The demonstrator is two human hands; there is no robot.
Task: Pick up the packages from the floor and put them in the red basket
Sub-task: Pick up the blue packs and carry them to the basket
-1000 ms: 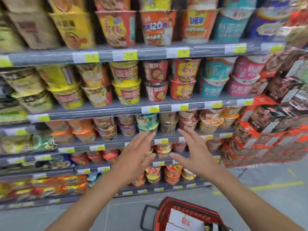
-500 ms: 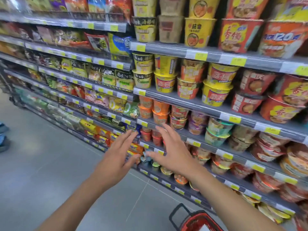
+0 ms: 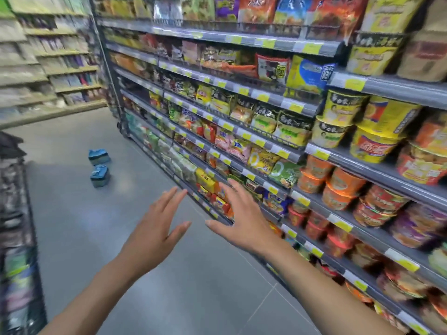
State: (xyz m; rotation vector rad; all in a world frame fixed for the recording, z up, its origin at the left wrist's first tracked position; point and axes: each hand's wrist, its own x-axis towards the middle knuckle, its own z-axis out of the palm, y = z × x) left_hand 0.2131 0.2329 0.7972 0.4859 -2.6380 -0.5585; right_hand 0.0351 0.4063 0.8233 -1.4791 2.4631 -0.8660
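head: perhaps two packages [image 3: 100,175] on mid-aisle floor [image 3: 72,221]

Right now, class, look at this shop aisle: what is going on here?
A person stands in a shop aisle, left hand and right hand held out in front, open and empty. Down the aisle, a nearer blue package and a farther blue package lie on the floor, neither touched. Noodle shelves run along the right. The red basket is out of view.
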